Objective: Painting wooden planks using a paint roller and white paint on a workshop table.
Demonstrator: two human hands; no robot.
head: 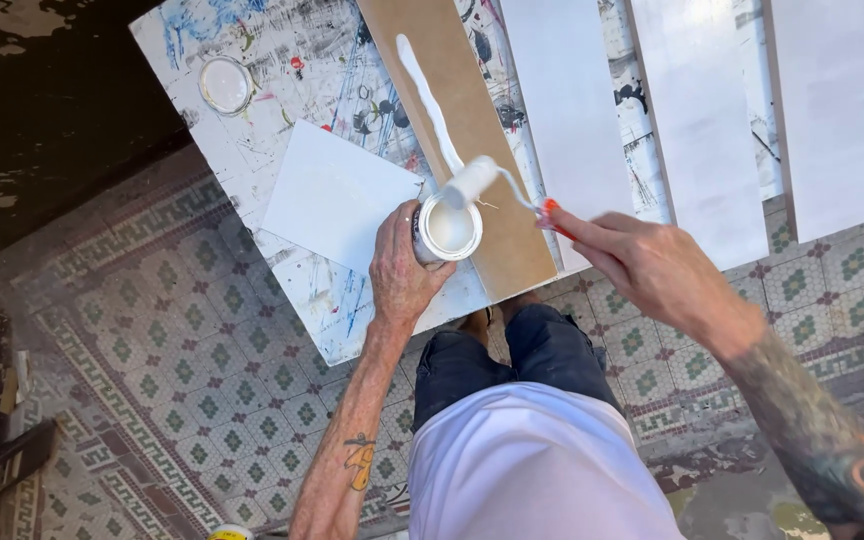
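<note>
Gripping paint can [448, 230], left hand [399, 268]; right hand [642, 262] (closed on roller [472, 182]) just beside.

You are standing in what looks like a painting workshop set up in an old building. You are looking down at a floor of old patterned tiles [202, 370], and it is looking worn and dirty near the dark edge. A big paint-splattered sheet [282, 90] is lying flat as a work table. White painted boards [697, 120] are drying side by side, and an open paint can [448, 230], its lid [225, 85] and a small roller [472, 180] are sitting among them.
</note>
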